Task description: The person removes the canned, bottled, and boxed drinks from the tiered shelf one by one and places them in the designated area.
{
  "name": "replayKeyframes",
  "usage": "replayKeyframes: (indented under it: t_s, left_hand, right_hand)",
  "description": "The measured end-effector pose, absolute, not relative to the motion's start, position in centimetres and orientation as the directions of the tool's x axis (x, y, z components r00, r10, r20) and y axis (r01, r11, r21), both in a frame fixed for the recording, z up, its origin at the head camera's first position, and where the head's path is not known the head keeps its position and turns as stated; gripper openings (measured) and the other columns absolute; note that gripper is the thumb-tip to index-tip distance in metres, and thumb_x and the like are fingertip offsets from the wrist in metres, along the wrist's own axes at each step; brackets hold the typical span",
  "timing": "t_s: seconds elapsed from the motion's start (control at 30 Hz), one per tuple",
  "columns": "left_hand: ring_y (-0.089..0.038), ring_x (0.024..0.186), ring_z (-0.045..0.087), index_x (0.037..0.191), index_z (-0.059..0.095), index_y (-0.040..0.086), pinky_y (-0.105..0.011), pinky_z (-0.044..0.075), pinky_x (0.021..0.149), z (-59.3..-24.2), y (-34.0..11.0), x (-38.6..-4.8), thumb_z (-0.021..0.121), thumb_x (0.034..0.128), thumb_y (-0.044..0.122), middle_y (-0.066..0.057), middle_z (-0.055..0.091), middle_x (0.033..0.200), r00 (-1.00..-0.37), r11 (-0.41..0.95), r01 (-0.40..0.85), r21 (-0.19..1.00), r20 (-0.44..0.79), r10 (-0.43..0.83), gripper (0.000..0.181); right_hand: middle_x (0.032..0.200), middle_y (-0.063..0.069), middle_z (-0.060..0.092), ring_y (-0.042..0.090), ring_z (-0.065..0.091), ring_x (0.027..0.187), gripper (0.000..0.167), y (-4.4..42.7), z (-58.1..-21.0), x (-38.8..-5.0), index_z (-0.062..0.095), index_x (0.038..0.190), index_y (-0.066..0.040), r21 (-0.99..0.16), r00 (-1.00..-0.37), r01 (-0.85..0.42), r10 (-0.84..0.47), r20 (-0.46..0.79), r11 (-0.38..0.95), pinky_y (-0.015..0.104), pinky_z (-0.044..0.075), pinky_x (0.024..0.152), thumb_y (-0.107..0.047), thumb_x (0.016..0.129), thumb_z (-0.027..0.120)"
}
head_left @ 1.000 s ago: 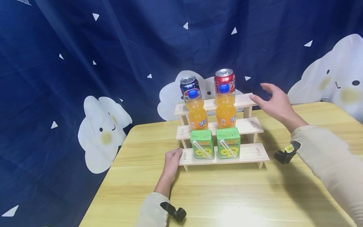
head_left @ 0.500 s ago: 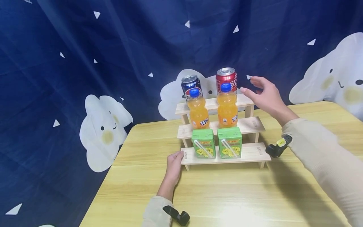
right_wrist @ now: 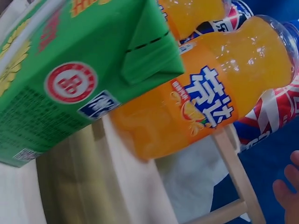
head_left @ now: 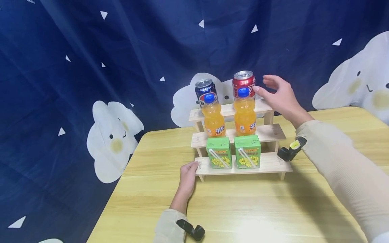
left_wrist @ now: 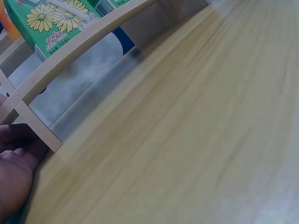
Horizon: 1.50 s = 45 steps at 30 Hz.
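A three-tier wooden stand (head_left: 275, 164) is on the table. My left hand (head_left: 186, 177) grips the left end of its lowest shelf, thumb on top; in the left wrist view its fingers bend beneath the board beside a leg. On the top tier stand a red soda can (head_left: 240, 83) and a dark blue soda can (head_left: 204, 89). My right hand (head_left: 282, 98) hovers just right of the red can, thumb and fingers spread apart, holding nothing. Two orange soda bottles (head_left: 213, 118) occupy the middle tier. Two green drink cartons (head_left: 218, 154) with straws stand on the bottom tier.
The light wood table (head_left: 146, 192) extends around the stand. Behind it hangs a dark blue curtain (head_left: 146, 40) with clouds and white triangles. Bottles and cartons stand in front of the cans. Each sleeve carries a black wrist camera (head_left: 292, 149).
My right hand has moved left and slightly up, toward the red can. The left hand keeps its grip on the bottom shelf. The view has shifted slightly.
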<state>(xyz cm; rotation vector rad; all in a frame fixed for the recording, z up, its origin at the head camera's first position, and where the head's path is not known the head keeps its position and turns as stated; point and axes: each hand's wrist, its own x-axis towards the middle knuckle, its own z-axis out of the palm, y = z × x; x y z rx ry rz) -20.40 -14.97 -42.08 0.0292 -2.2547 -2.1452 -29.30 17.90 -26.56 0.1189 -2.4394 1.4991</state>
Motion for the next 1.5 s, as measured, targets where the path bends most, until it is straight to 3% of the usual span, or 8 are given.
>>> replayKeyframes:
  t_s: [0.3, 0.53, 1.27, 1.5]
  left_hand:
    - [-0.011, 0.084, 0.057, 0.071, 0.058, -0.001, -0.025, 0.048, 0.08, -41.3, -14.7, -19.9, 0.044, 0.0952, 0.007, -0.007, 0.066, 0.086, -0.999, 0.066, 0.007, 0.998, 0.01, -0.038, 0.029]
    - [-0.01, 0.081, 0.058, 0.092, 0.063, -0.015, -0.025, 0.049, 0.078, -41.3, -14.5, -19.9, 0.045, 0.0952, 0.007, -0.006, 0.066, 0.085, -0.999, 0.046, 0.006, 0.999, 0.008, -0.038, 0.028]
    - [-0.01, 0.079, 0.058, 0.085, 0.062, -0.014, -0.024, 0.049, 0.075, -41.5, -14.5, -19.9, 0.046, 0.0952, 0.008, -0.007, 0.067, 0.083, -0.998, 0.075, 0.028, 0.997, 0.031, -0.047, 0.029]
    - [-0.01, 0.082, 0.059, 0.093, 0.063, -0.014, -0.024, 0.049, 0.077, -41.5, -14.8, -20.0, 0.046, 0.0954, 0.009, -0.012, 0.068, 0.091, -0.999, 0.071, 0.02, 0.997, 0.023, -0.044, 0.029]
  right_hand:
    - [0.152, 0.008, 0.032, 0.027, 0.028, 0.14, 0.079, 16.9, -25.7, -29.9, 0.027, 0.148, -0.022, -0.865, -0.964, -0.203, 0.059, 0.258, 0.459, 0.056, 0.026, 0.108, -0.06, 0.084, 0.055]
    - [0.149, 0.009, 0.036, 0.027, 0.032, 0.138, 0.069, 16.2, -25.5, -30.3, 0.03, 0.146, -0.021, -0.872, -0.963, -0.223, 0.042, 0.267, 0.435, 0.054, 0.027, 0.109, -0.051, 0.089, 0.054]
    - [0.145, 0.008, 0.041, 0.026, 0.039, 0.131, 0.075, 15.3, -24.8, -31.2, 0.026, 0.148, -0.025, -0.877, -0.968, -0.238, -0.022, 0.252, 0.417, 0.043, 0.035, 0.107, -0.055, 0.086, 0.055]
    - [0.144, 0.007, 0.043, 0.025, 0.04, 0.131, 0.069, 15.2, -24.7, -31.4, 0.028, 0.147, -0.027, -0.883, -0.963, -0.266, -0.057, 0.265, 0.387, 0.043, 0.035, 0.107, -0.051, 0.088, 0.055]
